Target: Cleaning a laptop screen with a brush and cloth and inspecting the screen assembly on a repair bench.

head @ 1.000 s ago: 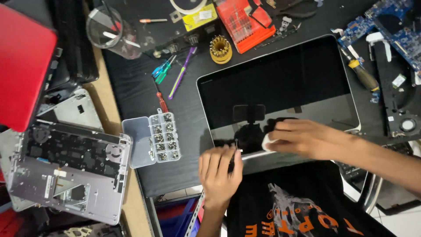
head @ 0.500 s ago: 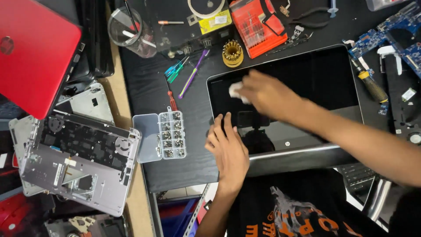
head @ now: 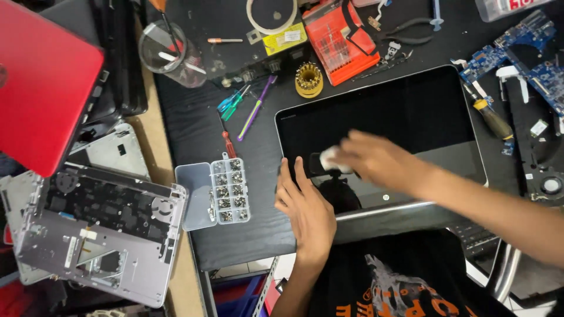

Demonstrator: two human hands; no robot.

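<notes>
A laptop screen panel [head: 405, 111], black glass with a silver edge, lies flat on the dark mat. My left hand [head: 305, 205] rests flat on its lower left corner, fingers together. My right hand [head: 376, 159] is blurred with motion over the lower left part of the glass and presses a small white cloth [head: 330, 157] against it.
A clear screw organiser box [head: 226, 191] sits left of the panel. Screwdrivers [head: 244, 108], an orange bit case [head: 338, 38], a yellow bit holder [head: 309, 79], a tape roll [head: 271, 13] and blue circuit boards [head: 531, 50] lie around. A red laptop lid [head: 44, 82] and a silver keyboard chassis [head: 97, 232] lie at left.
My right hand with the white cloth swept from the panel's lower middle up to the upper left, then back down to the lower left. My left hand stayed at the corner.
</notes>
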